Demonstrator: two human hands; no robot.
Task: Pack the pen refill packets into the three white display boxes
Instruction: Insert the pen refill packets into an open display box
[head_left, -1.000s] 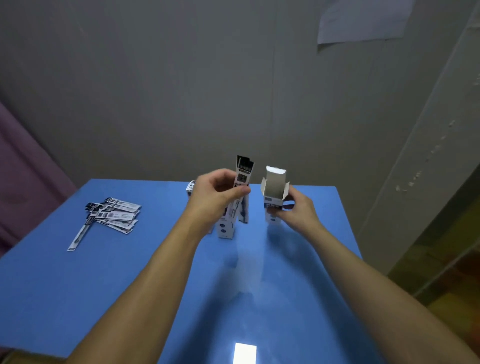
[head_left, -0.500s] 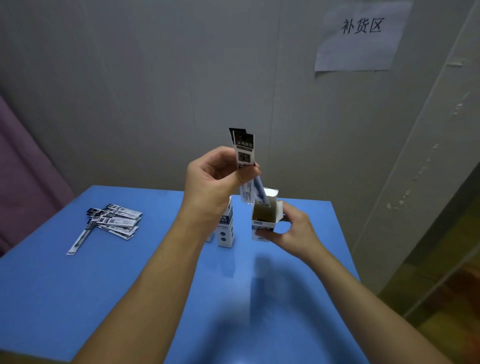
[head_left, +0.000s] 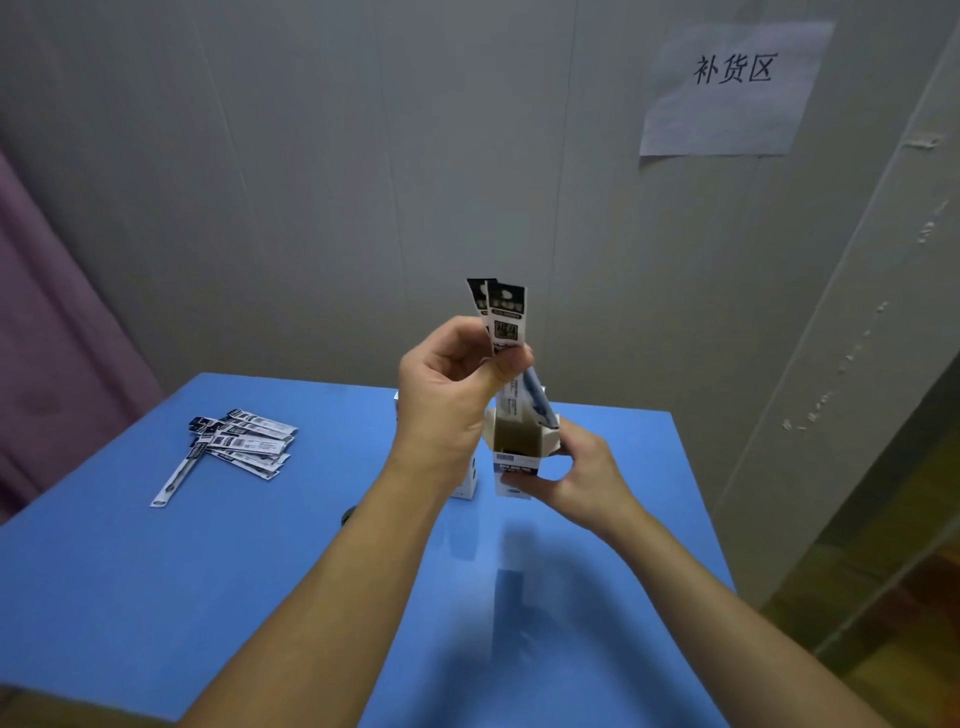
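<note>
left hand (head_left: 447, 400) pinched refill packets (head_left: 506, 322), lower ends hidden in open box (head_left: 517, 452) | right hand (head_left: 576, 478) gripped box | second box (head_left: 467, 480) mostly hidden behind left wrist

Packets (head_left: 506, 325) now lower into box (head_left: 519, 447)

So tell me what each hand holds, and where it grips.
The left hand pinches refill packets near their middle. The right hand grips the open white box round its lower part.
</note>
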